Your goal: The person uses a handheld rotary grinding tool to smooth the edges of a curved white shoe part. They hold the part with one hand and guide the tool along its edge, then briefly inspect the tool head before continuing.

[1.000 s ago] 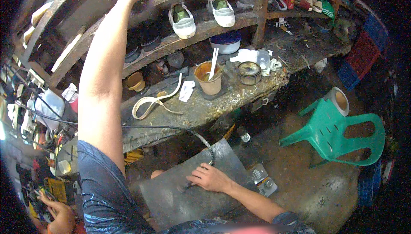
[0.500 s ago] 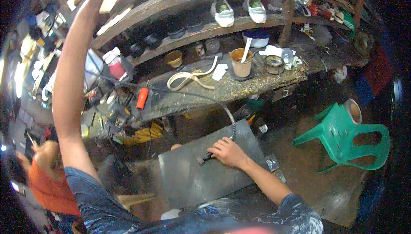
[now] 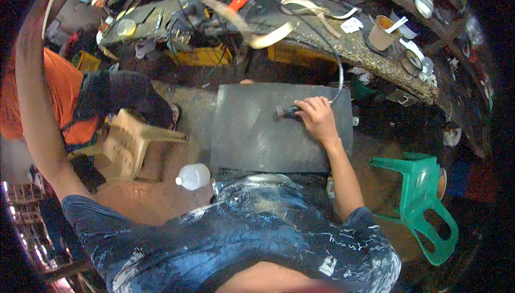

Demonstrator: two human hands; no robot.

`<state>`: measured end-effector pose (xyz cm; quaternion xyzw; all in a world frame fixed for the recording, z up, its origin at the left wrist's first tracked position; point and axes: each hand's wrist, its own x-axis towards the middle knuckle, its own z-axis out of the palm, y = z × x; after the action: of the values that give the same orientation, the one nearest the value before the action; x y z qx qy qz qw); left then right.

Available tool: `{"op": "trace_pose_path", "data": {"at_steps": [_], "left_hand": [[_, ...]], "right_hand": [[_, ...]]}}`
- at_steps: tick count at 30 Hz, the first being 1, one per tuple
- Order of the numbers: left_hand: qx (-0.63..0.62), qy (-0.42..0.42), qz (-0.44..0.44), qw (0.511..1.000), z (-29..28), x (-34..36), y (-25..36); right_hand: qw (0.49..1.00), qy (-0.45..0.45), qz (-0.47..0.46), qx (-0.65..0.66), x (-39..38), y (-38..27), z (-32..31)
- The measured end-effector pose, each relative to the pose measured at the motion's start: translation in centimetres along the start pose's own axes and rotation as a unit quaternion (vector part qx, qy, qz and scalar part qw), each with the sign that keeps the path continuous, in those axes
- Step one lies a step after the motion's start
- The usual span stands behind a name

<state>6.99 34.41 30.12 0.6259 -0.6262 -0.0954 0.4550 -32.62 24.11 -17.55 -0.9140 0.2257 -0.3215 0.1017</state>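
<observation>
My right hand (image 3: 319, 120) is closed round a black handpiece (image 3: 291, 111) with a short brownish head, held low over a dark grey board (image 3: 247, 143) in front of me. A dark flexible cord (image 3: 340, 70), ribbed towards its end, runs from the bench to this hand. My left arm (image 3: 35, 83) is raised along the left edge; its hand is lost beyond the dark rim. A thin pale strip (image 3: 51, 6) lies against that forearm. Another long tan strip (image 3: 230, 14) hangs across the upper middle, its curled end in front of the bench.
The worn bench (image 3: 300, 30) holds an orange cylinder (image 3: 238, 1), a looped cream strip (image 3: 306, 4) and a brown cup (image 3: 382, 33). A green plastic chair (image 3: 421, 185) stands right. At left are a tan chair (image 3: 129, 137), a plastic bottle (image 3: 193, 177) and a person in orange (image 3: 61, 78).
The view has turned down and left. My left hand has passed out of sight at the upper left. A long strip now swings across the top. My right hand keeps the handpiece over the board.
</observation>
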Motion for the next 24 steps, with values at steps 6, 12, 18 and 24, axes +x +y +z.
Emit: {"op": "trace_pose_path", "data": {"at_steps": [6,12,18,24], "left_hand": [[0.075,-0.162,-0.181,0.967,0.8,-4.7,-5.3],[-0.007,-0.310,-0.201,0.929,5.8,-7.5,-14.8],[0.000,-0.329,-0.237,0.914,15.6,-8.7,-22.2],[-0.203,-0.337,-0.279,0.876,23.8,-7.4,-24.9]], "right_hand": [[1.000,-0.005,-0.011,0.023,-0.1,0.0,-0.4],[0.999,-0.001,-0.019,0.029,0.2,-0.4,-0.5],[1.000,0.014,0.001,0.017,0.3,-0.2,-0.3],[1.000,0.023,-0.016,0.002,-0.4,0.5,-0.3]]}}
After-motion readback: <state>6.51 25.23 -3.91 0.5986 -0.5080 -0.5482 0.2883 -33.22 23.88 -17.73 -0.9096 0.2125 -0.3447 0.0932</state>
